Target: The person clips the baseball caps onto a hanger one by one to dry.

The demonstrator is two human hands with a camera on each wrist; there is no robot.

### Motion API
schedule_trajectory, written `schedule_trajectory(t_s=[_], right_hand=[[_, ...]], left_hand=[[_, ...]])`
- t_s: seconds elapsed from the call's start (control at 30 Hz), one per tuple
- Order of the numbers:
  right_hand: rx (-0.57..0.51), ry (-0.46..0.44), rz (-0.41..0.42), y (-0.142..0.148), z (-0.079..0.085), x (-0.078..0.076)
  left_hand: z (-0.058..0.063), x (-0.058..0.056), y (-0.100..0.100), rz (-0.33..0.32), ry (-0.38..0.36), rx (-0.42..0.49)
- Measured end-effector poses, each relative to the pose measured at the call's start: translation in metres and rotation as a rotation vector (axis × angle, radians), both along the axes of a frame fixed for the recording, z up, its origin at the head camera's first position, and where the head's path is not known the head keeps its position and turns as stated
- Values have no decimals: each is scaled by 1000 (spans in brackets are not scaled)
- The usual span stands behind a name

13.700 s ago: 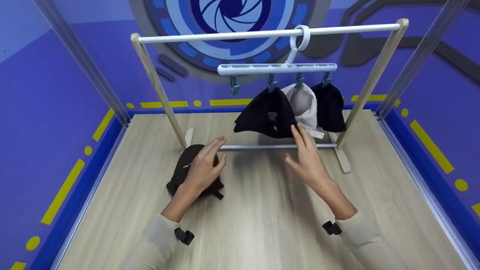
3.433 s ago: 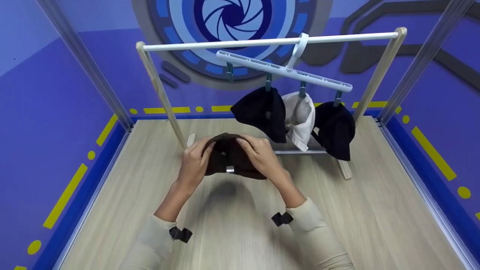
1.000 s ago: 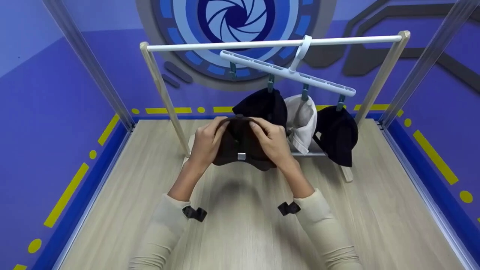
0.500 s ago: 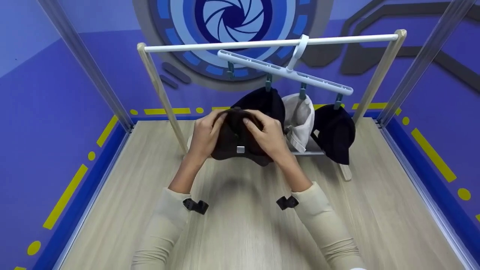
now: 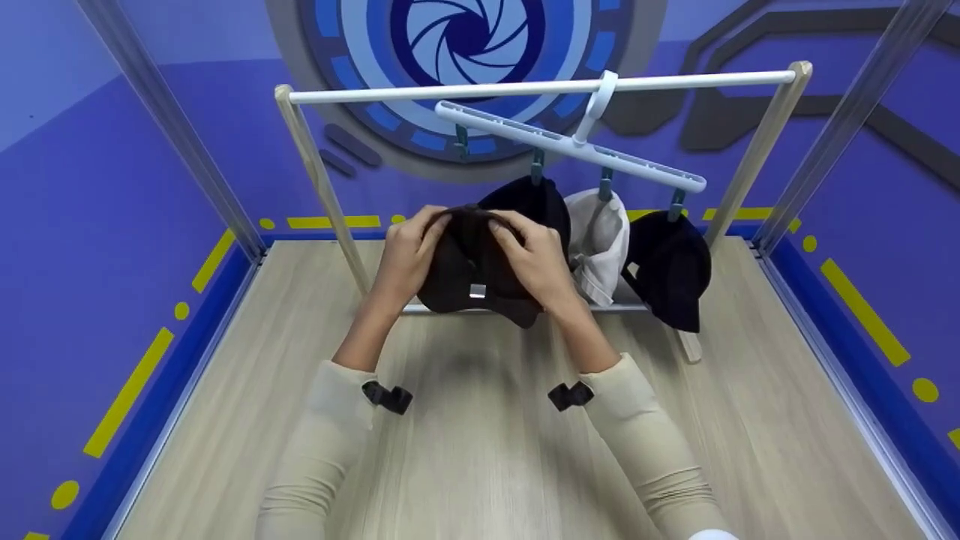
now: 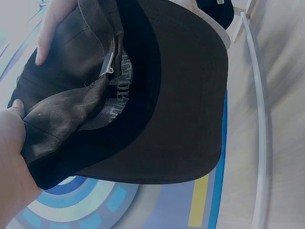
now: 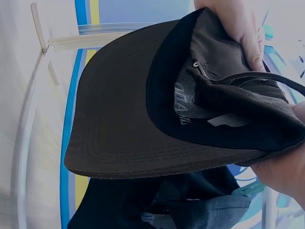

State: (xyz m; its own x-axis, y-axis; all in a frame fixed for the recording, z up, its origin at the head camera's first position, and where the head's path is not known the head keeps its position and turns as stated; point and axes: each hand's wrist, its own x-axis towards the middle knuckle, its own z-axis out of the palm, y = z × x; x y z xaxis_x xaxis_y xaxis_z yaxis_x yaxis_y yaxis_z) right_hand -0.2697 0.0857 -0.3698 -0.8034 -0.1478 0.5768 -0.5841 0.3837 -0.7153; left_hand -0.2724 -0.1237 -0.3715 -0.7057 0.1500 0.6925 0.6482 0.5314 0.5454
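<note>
Both hands hold up a dark brown baseball cap [image 5: 454,281] in front of the rack, brim down. My left hand [image 5: 407,253] grips its left side, thumb on the near face. On the opposite side my right hand [image 5: 540,261] grips it in the same way. In the left wrist view the cap's brim [image 6: 193,95] and metal strap buckle [image 6: 107,64] show, with lettering inside. Above the cap, a dark green clip [image 5: 461,141] at the left end of the white hanger [image 5: 517,131] holds nothing. The fingers' far sides are partly hidden.
A black cap [image 5: 551,210], a white cap [image 5: 611,240] and another black cap [image 5: 675,262] hang from the other clips. The hanger tilts down to the right on the rack's white rail [image 5: 697,81]. Wooden posts [image 5: 319,180] stand on the table [image 5: 480,450].
The brown cap, lying on the table at left in the oldest frame, is now lifted in both hands. Lately it has risen slightly toward the hanger. The hanger, formerly level, is tilted.
</note>
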Motion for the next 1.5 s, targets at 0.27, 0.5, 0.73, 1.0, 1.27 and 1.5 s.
schedule_trajectory(t_s=[0.27, 0.5, 0.73, 1.0, 1.27, 1.5], right_hand=[[-39, -50, -22, -3, 3, -4], [-20, -88, -43, -2, 7, -7], [-22, -133, -68, 0, 11, -12], [-40, -158, -110, 1, 11, -15], [-71, -158, -148, 2, 14, -15], [-89, -173, -167, 3, 16, -16]], left_hand=[[7, -14, -3, -18, -41, -67], [12, -21, -4, -22, -66, -112], [17, -33, 0, -38, -73, -155], [18, -44, 2, -54, -55, -179], [18, -48, 5, -83, -26, -151], [22, -48, 7, -86, -43, -87]])
